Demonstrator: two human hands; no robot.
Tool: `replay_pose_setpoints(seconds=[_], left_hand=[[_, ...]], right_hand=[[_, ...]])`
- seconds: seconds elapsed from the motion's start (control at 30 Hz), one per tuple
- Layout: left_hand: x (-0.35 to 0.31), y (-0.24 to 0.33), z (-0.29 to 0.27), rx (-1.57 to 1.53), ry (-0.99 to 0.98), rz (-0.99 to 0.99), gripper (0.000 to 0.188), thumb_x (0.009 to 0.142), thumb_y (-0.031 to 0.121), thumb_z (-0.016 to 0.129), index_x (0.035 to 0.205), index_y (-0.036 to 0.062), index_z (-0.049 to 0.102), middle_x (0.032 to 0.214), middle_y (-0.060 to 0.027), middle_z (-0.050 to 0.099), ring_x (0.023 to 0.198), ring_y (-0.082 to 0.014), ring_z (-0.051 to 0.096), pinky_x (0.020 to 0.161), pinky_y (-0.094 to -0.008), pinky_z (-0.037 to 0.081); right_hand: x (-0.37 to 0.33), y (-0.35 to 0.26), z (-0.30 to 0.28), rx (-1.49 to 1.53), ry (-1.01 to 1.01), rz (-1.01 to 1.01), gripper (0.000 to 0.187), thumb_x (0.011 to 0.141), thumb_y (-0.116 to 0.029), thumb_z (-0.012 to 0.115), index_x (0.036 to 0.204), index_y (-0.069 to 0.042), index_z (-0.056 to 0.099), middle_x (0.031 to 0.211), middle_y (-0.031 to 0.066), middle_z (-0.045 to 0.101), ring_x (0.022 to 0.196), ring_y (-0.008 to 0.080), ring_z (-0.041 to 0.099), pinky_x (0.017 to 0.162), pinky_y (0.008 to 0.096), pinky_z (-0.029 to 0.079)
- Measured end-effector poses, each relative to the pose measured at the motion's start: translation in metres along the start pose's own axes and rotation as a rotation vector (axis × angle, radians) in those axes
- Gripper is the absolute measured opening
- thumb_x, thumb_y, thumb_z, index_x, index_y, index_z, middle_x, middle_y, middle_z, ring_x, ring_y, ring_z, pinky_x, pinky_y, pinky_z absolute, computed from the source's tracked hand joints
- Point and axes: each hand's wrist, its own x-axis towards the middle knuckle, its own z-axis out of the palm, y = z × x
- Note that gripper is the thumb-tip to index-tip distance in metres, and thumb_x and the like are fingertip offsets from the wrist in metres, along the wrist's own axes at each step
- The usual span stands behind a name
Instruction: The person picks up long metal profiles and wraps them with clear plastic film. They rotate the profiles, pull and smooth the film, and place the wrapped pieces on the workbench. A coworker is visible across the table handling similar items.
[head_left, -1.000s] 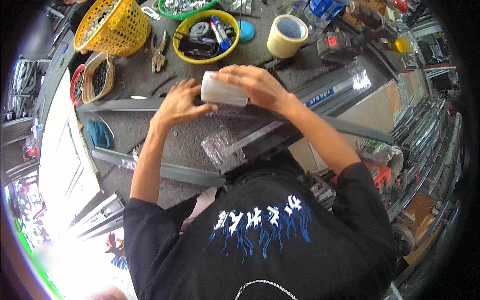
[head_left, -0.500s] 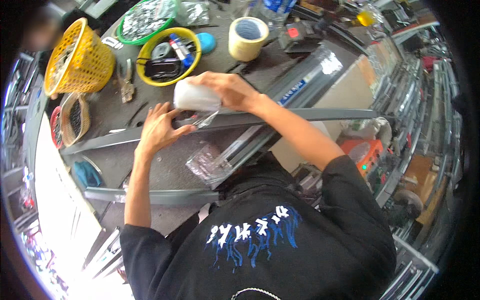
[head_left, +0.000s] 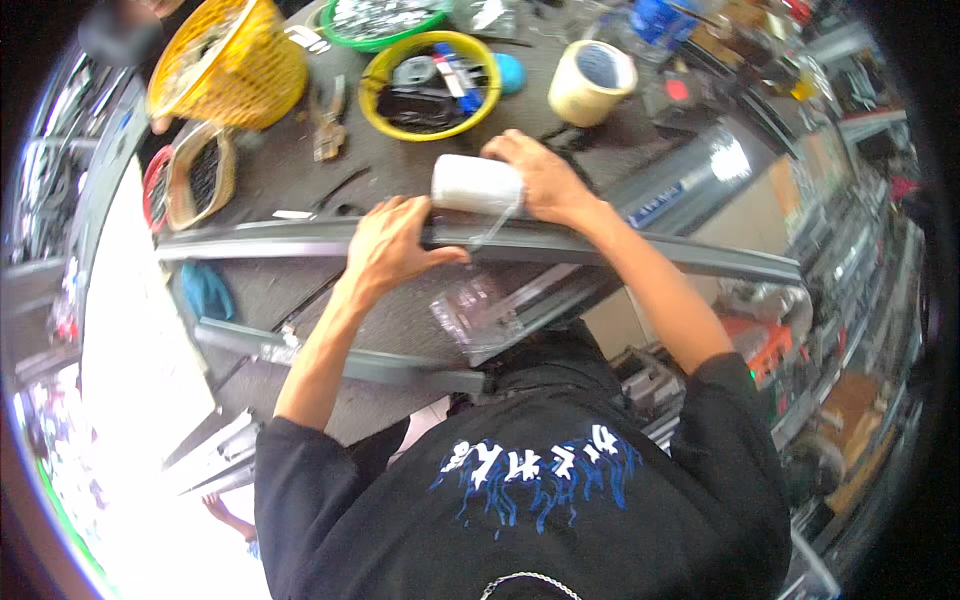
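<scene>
My right hand [head_left: 545, 180] is closed on the end of a roll of clear plastic film [head_left: 476, 184], held on its side just above a long grey metal bar [head_left: 640, 250]. A twisted strip of film [head_left: 496, 225] hangs from the roll down to the bar. My left hand [head_left: 395, 240] grips the bar to the left of the roll. Its fingers reach over the far side and its thumb points right along the near side. Beneath the bar lies a clear plastic packet [head_left: 477, 315].
Beyond the bar stand a yellow bowl [head_left: 430, 85] of markers and tools, a masking tape roll [head_left: 592, 83] and a yellow basket [head_left: 235, 65]. Pliers [head_left: 328, 120] lie nearby. Another grey bar [head_left: 340, 357] is nearer me. Another person's hand [head_left: 228, 515] shows at lower left.
The view has turned, shifting the bench items rightward and upward in it. The film roll now sits slightly farther right of my left hand. Another person's hand has come into view at lower left.
</scene>
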Motion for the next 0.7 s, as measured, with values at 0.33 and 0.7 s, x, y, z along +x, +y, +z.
replay_pose_setpoints(seconds=[0.33,0.7], left_hand=[[-0.001,0.006,0.005,-0.039,0.09,0.064,0.082,0.064,0.072,0.082,0.102,0.0009,0.066,0.096,-0.0177,0.07,0.094,-0.0362,0.068,0.088,-0.0447,0.052],[0.002,0.03,-0.009,-0.204,0.028,-0.012,0.124,0.059,0.052,0.094,0.161,0.0219,0.031,0.103,-0.02,0.073,0.094,-0.038,0.071,0.086,-0.0466,0.055]], right_hand=[[-0.001,0.005,-0.004,-0.22,-0.173,0.137,0.024,0.091,-0.013,0.059,0.114,-0.008,0.06,0.104,0.0144,0.066,0.101,0.036,0.066,0.086,0.0455,0.055],[-0.015,0.013,-0.01,-0.036,-0.211,0.15,0.02,0.089,-0.01,0.059,0.109,-0.006,0.059,0.097,0.0166,0.066,0.099,0.039,0.067,0.083,0.0485,0.053]])
